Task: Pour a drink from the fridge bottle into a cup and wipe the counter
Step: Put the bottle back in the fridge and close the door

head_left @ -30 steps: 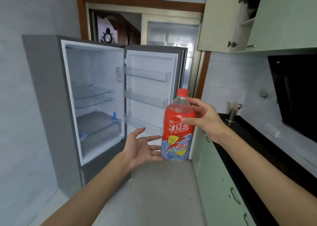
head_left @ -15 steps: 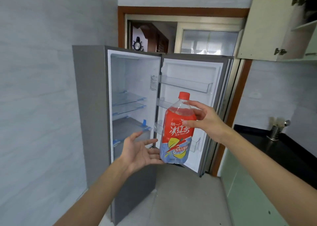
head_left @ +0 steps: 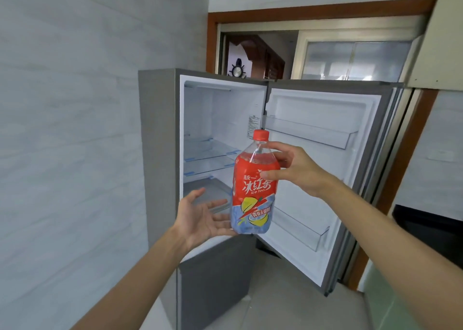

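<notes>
There is one camera. It sits on the person's head and looks forward and a bit down, out over both arms. The view is wide, so the walls lean. The open fridge (head_left: 157,154) is right in front and near. The bottle (head_left: 254,186) is even nearer, in the middle of the view.

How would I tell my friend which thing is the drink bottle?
Find the tall grey metal fridge with its door wide open. In front of it, a right hand holds a clear plastic bottle near its top, with a left hand open beside its base. Nothing else there is so bright: red cap, red and blue Ice Tea label.
</notes>
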